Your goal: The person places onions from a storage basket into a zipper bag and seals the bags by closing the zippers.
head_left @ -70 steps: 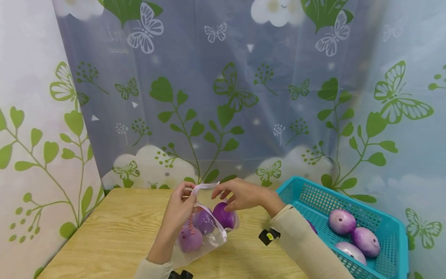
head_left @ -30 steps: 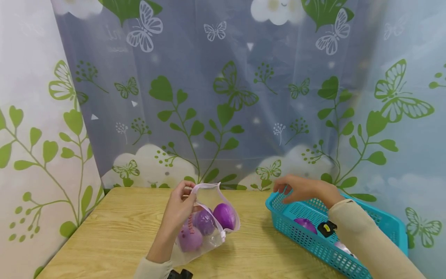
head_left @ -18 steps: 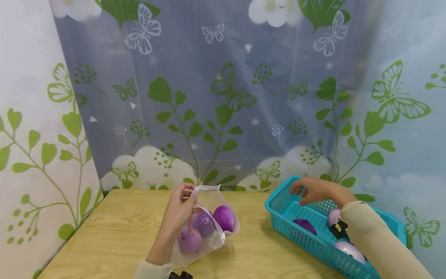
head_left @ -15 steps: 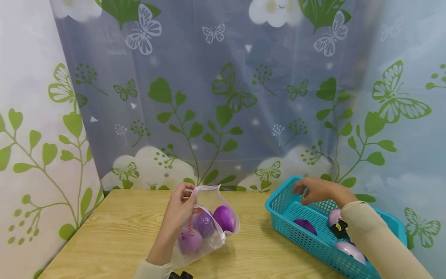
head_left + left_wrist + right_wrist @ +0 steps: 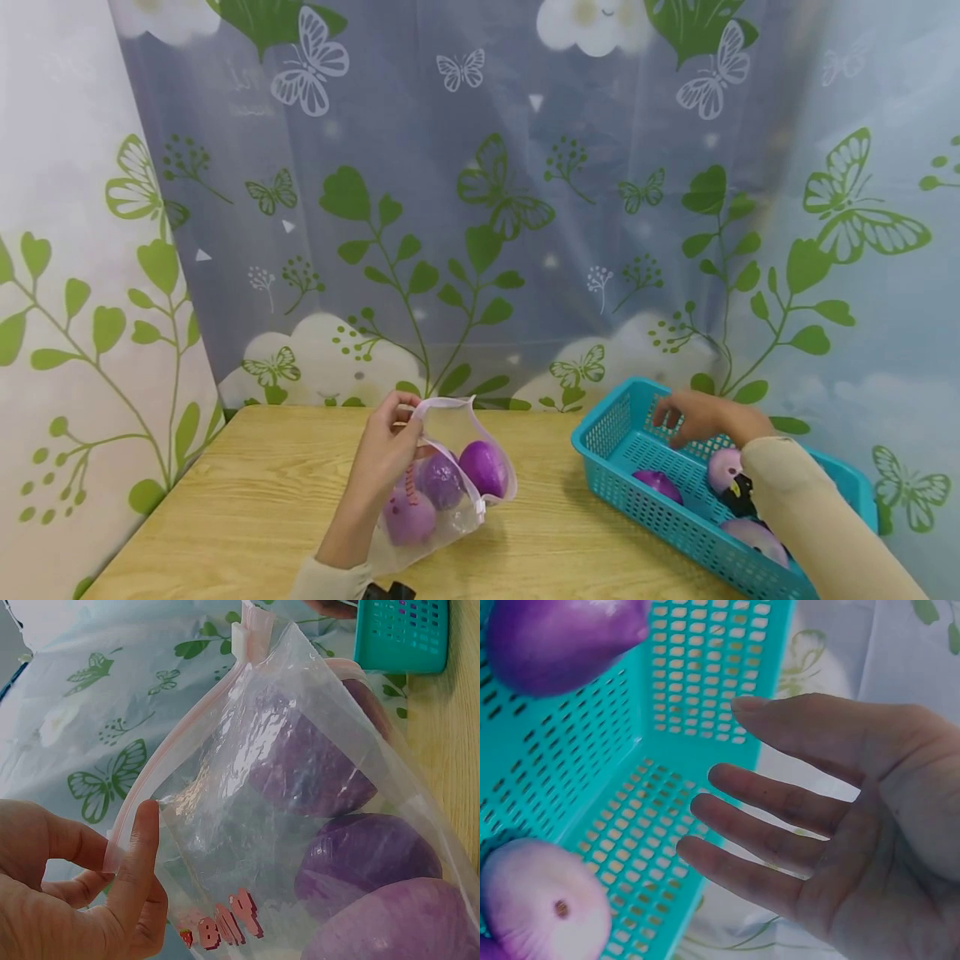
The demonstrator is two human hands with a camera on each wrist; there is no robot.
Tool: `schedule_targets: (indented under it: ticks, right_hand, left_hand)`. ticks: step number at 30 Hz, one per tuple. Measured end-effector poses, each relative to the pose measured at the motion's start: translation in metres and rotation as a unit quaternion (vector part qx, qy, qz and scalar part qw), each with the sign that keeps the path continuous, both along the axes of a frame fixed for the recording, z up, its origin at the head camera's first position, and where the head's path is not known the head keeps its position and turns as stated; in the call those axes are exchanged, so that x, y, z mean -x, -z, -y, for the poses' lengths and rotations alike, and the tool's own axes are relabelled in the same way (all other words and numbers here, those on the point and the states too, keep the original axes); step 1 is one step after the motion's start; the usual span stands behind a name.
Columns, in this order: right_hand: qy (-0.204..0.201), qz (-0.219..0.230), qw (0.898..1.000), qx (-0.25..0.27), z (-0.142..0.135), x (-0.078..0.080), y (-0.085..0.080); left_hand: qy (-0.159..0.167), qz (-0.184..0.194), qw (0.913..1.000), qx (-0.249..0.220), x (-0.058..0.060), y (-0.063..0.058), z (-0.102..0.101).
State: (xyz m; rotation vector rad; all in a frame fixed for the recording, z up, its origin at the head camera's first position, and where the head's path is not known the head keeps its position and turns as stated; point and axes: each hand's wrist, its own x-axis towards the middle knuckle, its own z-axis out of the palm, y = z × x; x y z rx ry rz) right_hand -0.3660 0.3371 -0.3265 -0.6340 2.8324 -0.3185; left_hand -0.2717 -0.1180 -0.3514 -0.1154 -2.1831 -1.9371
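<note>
My left hand (image 5: 386, 462) pinches the pale pink rim of a clear slider zip bag (image 5: 457, 523), whose mouth gapes toward the right. Inside the bag lie a bright purple onion (image 5: 483, 468), a darker onion (image 5: 441, 483) and a paler onion (image 5: 409, 518). Red lettering marks the bag's side in the left wrist view. Over the teal basket (image 5: 637, 515) hovers my right hand (image 5: 696, 417), fingers spread and holding nothing in the right wrist view. Below it are a deep purple onion (image 5: 658, 486) with a pointed tip and a pale onion (image 5: 547, 904) showing its brown root end.
Another pale onion (image 5: 753, 537) lies in the basket's near part, partly behind the right sleeve (image 5: 817, 517). Bag and basket stand apart on the wooden table (image 5: 262, 483). A leaf-printed curtain (image 5: 480, 208) rises behind the table's far edge.
My right hand has left the bag's mouth and moved right over the basket, lately drifting further right and slightly lower. My left hand keeps its pinch on the bag.
</note>
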Motion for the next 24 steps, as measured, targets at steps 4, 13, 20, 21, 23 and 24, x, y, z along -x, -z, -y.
schedule_targets:
  ticks: [4,13,20,21,23,24]
  right_hand:
    - [0.028,0.027,0.999,-0.002,-0.009,0.002,0.006]
    - [0.076,0.127,0.988,0.04,-0.01,0.004,0.019]
    - [0.105,0.202,0.972,0.053,0.003,0.0,0.03]
    - [0.108,0.206,0.971,0.048,0.005,-0.001,0.032]
    - [0.114,0.209,0.971,0.037,0.008,-0.001,0.034]
    - [0.116,0.211,0.97,0.033,0.009,-0.001,0.035]
  left_hand:
    - [-0.003,0.001,1.0,0.002,0.0,0.0,0.0]
    - [0.0,0.0,1.0,-0.003,0.001,0.0,0.001]
    - [0.002,-0.001,1.0,-0.005,0.001,0.0,0.0]
    - [0.002,0.0,1.0,-0.005,0.001,0.0,0.0]
    - [0.002,0.0,1.0,-0.005,0.001,0.0,0.0]
    - [0.002,0.0,1.0,-0.005,0.001,0.0,0.0]
